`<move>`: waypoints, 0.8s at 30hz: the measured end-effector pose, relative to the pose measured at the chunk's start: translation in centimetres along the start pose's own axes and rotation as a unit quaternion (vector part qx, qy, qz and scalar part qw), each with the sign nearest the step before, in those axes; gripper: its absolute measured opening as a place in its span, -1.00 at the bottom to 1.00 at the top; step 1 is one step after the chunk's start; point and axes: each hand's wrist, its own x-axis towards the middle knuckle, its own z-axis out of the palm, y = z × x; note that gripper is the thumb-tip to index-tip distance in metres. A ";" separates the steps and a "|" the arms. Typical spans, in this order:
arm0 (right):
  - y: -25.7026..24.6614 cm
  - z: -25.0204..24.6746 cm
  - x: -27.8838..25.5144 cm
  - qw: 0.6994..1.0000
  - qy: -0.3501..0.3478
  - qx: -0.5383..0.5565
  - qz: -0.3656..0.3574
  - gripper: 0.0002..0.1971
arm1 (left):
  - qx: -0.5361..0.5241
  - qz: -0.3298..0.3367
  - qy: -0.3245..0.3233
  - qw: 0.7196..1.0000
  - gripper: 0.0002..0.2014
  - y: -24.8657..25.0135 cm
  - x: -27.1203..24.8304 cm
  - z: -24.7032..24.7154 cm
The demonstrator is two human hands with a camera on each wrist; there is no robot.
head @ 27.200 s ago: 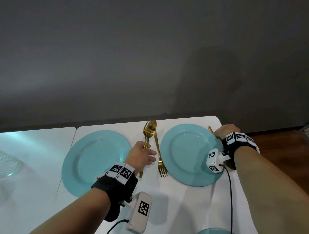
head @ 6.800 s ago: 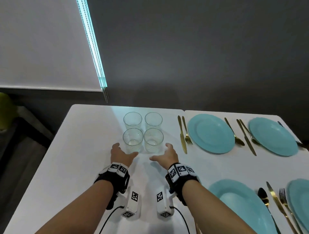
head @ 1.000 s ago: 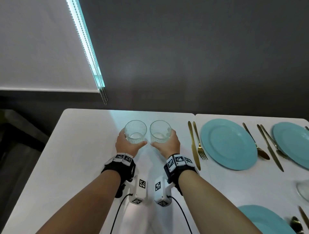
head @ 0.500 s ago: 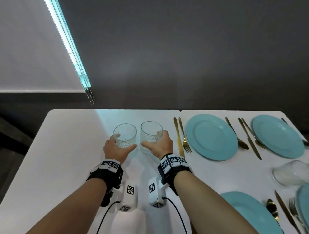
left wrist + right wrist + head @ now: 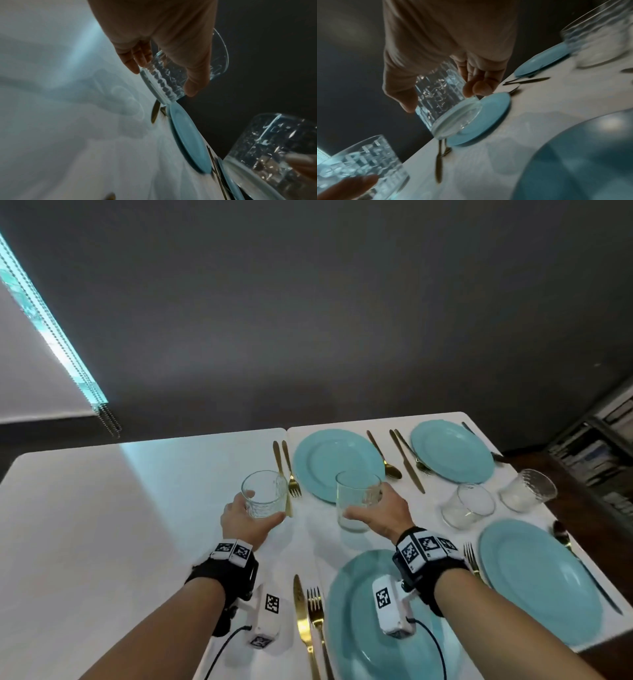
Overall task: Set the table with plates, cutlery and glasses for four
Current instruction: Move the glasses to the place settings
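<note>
My left hand [image 5: 239,518] grips a clear textured glass [image 5: 263,494] held above the white table [image 5: 102,525], left of the far-left blue plate [image 5: 337,463]. My right hand [image 5: 383,515] grips a second glass [image 5: 358,501] over the gap between that plate and the near-left plate [image 5: 359,611]. The left wrist view shows fingers and thumb round the left glass [image 5: 171,75], lifted off the table; the right wrist view shows the same for the right glass [image 5: 447,102]. Two more glasses [image 5: 467,505] [image 5: 527,489] stand between the right-hand plates.
Two more blue plates lie at the far right [image 5: 452,450] and near right [image 5: 537,580]. Gold knives, forks and spoons flank each plate, such as the knife and fork [image 5: 308,621] by my left wrist. The table's right edge [image 5: 561,498] is close to the far glass.
Both hands have lifted their glasses and carried them right, from the bare left half of the table to the plates. The view has swung right, showing two standing glasses.
</note>
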 end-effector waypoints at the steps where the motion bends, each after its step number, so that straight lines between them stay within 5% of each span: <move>1: 1.1 -0.9 0.2 1.000 0.007 0.001 0.015 -0.27 | 0.005 0.000 -0.005 1.000 0.08 0.4 -0.6 0.8; 12: 9.3 -4.4 2.6 0.992 0.066 0.004 0.108 -0.22 | 0.061 -0.020 -0.019 0.998 -0.16 1.5 -4.7 6.7; 24: 11.1 -4.0 3.8 0.993 0.074 0.056 0.080 -0.18 | 0.078 -0.036 -0.026 0.996 -0.24 2.0 -5.4 9.3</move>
